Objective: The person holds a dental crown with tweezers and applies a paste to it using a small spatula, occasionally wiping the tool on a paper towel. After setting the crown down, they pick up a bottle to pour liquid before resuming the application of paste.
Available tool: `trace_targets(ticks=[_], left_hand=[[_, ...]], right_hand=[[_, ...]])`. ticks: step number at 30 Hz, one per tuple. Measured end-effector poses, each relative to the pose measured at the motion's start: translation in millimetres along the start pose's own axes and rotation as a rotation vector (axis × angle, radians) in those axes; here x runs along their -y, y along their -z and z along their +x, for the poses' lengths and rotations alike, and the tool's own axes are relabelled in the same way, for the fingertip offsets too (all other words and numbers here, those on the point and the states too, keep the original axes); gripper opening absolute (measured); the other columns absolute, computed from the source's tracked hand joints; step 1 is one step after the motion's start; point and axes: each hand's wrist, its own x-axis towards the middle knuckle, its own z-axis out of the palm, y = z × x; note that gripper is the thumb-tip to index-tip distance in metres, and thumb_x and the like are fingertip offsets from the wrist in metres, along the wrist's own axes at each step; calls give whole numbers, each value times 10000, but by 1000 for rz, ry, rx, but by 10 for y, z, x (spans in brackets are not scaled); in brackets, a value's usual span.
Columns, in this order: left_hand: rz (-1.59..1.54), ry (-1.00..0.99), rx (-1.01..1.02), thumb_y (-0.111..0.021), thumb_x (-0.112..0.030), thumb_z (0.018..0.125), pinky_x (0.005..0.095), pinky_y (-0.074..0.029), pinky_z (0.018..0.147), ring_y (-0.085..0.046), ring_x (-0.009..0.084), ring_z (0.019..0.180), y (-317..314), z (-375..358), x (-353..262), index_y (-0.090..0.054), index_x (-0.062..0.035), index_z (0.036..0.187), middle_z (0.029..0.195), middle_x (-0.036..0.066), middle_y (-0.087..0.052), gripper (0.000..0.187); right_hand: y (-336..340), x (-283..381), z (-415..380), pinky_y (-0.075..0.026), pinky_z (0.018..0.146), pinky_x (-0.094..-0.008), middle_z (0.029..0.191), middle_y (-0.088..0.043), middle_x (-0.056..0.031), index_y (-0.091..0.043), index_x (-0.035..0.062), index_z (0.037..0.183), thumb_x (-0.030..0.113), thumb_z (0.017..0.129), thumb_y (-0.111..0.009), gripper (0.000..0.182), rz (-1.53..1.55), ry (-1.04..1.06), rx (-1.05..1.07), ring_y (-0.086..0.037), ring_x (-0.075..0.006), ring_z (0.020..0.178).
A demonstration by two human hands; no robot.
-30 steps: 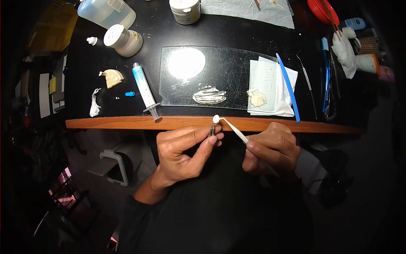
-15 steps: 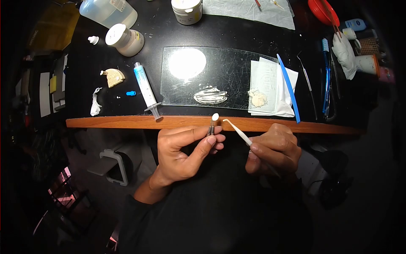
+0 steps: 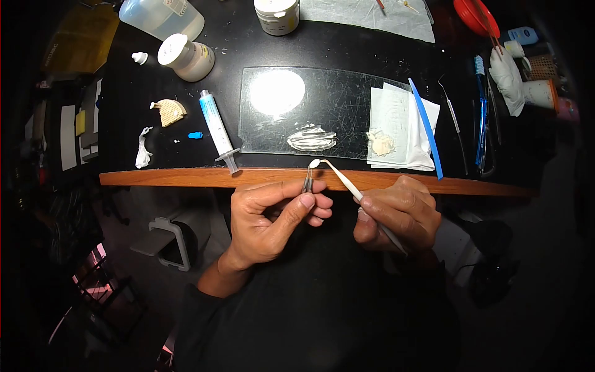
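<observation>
Between thumb and fingers, my left hand (image 3: 266, 220) is closed on small metal tweezers (image 3: 308, 182). At their tip sits a small white oval piece (image 3: 315, 163), shaped like a dental veneer. My right hand (image 3: 400, 214) pinches a slim white applicator (image 3: 346, 181) like a pen. Its thin bent tip comes right up to the white piece's right edge. Both hands are in front of the table's wooden edge (image 3: 260, 177). Just beyond lies a glass slab (image 3: 347, 96) with a smeared streak of white paste (image 3: 312, 139).
Left of the slab lie a syringe (image 3: 217, 127), a blue cap (image 3: 195, 135) and a beige honeycomb block (image 3: 170, 113). Paper sheets (image 3: 393, 105) with a beige powder heap (image 3: 380, 144) and a blue strip (image 3: 424, 124) are right. Bottles and a jar (image 3: 276, 18) stand behind.
My right hand has brought the applicator's bent tip left and up, closing the gap to the white piece. My left hand has tilted the piece slightly; the view has shifted a little.
</observation>
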Motion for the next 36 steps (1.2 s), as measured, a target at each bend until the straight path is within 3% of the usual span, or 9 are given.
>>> trace_targets(ticks=[18,36], left_hand=[[45,-26,-8,-655,41,1032,297,-680,772,-798,230,890,-4,12,19,-717,137,1211,986,221,-793,212],[32,-55,-10,-661,47,1025,283,-681,784,-799,225,903,-32,28,24,-720,134,1214,997,219,-795,216]], right_hand=[[20,-27,12,-442,501,-238,939,-754,-27,-745,64,1122,-9,808,-828,332,34,55,43,-723,-91,685],[3,-23,-26,-455,507,-240,1007,-758,-41,-758,79,1135,61,853,-868,304,48,66,49,-729,-92,711]])
